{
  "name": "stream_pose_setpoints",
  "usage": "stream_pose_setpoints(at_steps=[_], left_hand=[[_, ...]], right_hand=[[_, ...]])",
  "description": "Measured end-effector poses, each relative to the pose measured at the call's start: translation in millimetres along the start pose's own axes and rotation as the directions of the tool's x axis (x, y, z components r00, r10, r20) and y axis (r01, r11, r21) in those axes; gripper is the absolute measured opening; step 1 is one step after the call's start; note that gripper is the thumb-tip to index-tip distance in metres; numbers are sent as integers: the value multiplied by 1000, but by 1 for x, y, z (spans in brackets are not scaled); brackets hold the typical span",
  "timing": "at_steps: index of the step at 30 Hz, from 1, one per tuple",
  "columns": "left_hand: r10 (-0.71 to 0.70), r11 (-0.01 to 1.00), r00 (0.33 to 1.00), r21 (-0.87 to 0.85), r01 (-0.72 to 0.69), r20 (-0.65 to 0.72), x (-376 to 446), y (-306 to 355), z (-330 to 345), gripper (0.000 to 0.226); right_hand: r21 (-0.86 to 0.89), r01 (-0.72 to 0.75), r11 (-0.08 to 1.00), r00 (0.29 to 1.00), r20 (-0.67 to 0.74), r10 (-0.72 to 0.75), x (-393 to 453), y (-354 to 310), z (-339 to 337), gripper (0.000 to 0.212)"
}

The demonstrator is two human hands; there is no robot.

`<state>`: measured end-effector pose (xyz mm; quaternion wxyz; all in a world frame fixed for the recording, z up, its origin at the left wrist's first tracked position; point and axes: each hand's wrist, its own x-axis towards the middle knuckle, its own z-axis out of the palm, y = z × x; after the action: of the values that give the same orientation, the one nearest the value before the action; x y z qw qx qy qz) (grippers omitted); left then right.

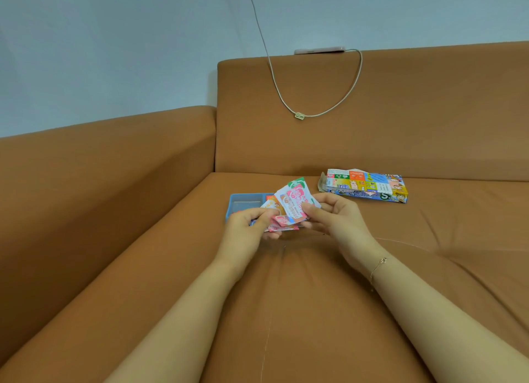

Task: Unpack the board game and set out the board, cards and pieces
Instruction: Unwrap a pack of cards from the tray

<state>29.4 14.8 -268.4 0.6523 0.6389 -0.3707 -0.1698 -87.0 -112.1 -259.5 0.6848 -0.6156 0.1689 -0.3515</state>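
Orange-brown sofa seat (286, 311) fills the near field, both bare forearms reaching forward over it. Left hand (249, 225) pinches the lower edge of a fanned bundle of paper game notes (289, 208), thumb on top. Right hand (333, 215) grips the bundle's right side, fingers curled beneath; thin bracelet (379, 263) on that wrist. Notes printed pink, orange, green. Directly behind the hands: blue plastic tray (243, 202) lying on the seat, partly hidden. Farther right, apart from tray: colourful game box (369, 186), lying flat, end flap open. Beyond, on the backrest top: phone (319, 50) with cable (286, 102) hanging down.
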Motion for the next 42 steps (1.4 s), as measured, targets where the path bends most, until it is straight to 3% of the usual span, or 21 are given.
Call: stream_pose_setpoints(at_steps=[3, 6, 16, 23, 28, 32, 38, 42], left_hand=[[-144, 956, 989, -251, 151, 45, 2, 0, 1, 31], [-174, 925, 979, -322, 200, 108, 1, 3, 1, 29], [-220, 941, 974, -251, 227, 57, 2, 0, -2, 23], [-166, 970, 985, -173, 170, 39, 1, -1, -5, 24], [-156, 963, 987, -216, 162, 43, 1, 2, -6, 30], [-181, 958, 979, -210, 197, 93, -1, 6, -5, 22], [-225, 907, 965, -334, 257, 134, 0, 10, -3, 17], [-197, 941, 974, -258, 220, 113, -1, 4, -4, 16]], right_hand=[[-91, 67, 994, 998, -12, -68, 1, 5, 2, 16], [-106, 98, 990, 995, -22, -101, 2, 7, 0, 17], [-200, 85, 976, 996, 11, -84, 3, 5, -3, 14], [-323, 69, 944, 992, 125, -29, 1, 2, -8, 7], [-349, 53, 935, 990, 143, -3, 0, 3, -5, 5], [-361, 54, 931, 989, 151, 2, 1, 6, -3, 6], [-367, 29, 930, 990, 139, 24, 2, 6, -2, 9], [-322, -13, 947, 986, 153, 66, 1, 5, -2, 11]])
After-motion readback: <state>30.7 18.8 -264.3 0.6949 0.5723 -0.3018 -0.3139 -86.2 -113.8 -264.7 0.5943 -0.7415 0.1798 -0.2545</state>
